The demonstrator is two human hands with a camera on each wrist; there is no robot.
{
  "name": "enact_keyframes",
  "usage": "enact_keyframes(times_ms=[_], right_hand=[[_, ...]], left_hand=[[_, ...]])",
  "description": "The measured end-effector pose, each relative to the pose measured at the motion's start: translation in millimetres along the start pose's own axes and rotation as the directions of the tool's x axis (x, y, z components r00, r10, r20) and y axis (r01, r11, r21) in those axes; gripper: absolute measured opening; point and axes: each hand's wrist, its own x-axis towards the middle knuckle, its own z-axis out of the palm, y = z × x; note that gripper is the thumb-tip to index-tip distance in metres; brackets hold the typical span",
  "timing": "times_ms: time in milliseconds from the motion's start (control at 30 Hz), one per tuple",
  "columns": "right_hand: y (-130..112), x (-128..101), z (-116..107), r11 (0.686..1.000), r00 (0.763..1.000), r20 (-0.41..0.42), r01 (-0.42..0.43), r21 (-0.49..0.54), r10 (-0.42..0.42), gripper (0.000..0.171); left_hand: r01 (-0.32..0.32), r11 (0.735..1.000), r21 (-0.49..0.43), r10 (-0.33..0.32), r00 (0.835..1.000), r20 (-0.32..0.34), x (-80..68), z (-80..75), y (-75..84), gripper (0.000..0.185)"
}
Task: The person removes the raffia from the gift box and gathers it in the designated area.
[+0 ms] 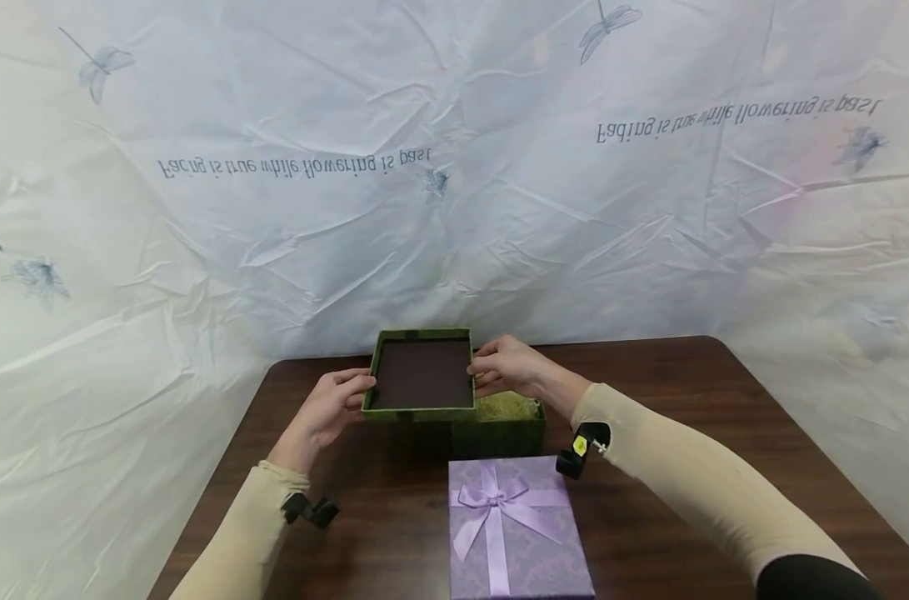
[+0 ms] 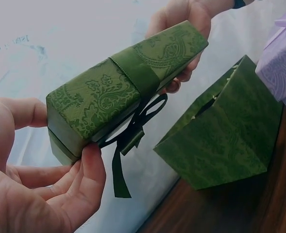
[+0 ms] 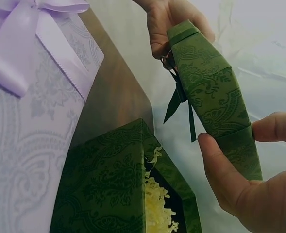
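Nearest us, at the bottom centre of the head view, we see a lilac box (image 1: pixel 520 533) with a ribbon bow, its near end cut off by the frame. Just beyond it sits the open green box (image 1: pixel 499 432), holding pale shredded paper (image 1: pixel 508 406); the lid hides its left part. We hold the green lid (image 1: pixel 422 375) up between both hands, above and left of that box, its dark inside facing us. Our left hand (image 1: pixel 330 408) pinches its left edge with thumb and curled fingers; our right hand (image 1: pixel 508 367) grips the right edge likewise. The wrist views show a dark green bow (image 2: pixel 133 133) under the lid.
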Motion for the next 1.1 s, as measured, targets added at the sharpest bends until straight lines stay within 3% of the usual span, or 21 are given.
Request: enact_keyframes(times_ms=[267,633,900,1100], right_hand=[[2.0,10.0,8.9,1.000,1.000,-0.005,-0.012,-0.008,0.012,0.057],[-4.6,31.3,22.3,0.990,1.000,-0.009,-0.004,-0.140,0.003,0.048],[-5.8,38.6,34.1,0.990,1.000,0.002,-0.011,-0.140,0.011,0.058],[-3.4,45.8,44.3,0.989,1.000,0.002,-0.001,-0.145,0.001,0.057]], left_hand=[[0.009,1.000,0.011,-0.009,0.999,-0.036,0.1,-9.8,-5.2,0.059],[-0.006,0.997,0.071,0.011,0.997,-0.082,0.6,-27.3,-9.9,0.059],[0.000,0.992,0.127,0.013,0.995,-0.102,-2.4,-40.0,-13.5,0.059],[0.010,0.986,0.169,0.013,0.991,-0.135,-4.8,-50.1,-14.5,0.060]])
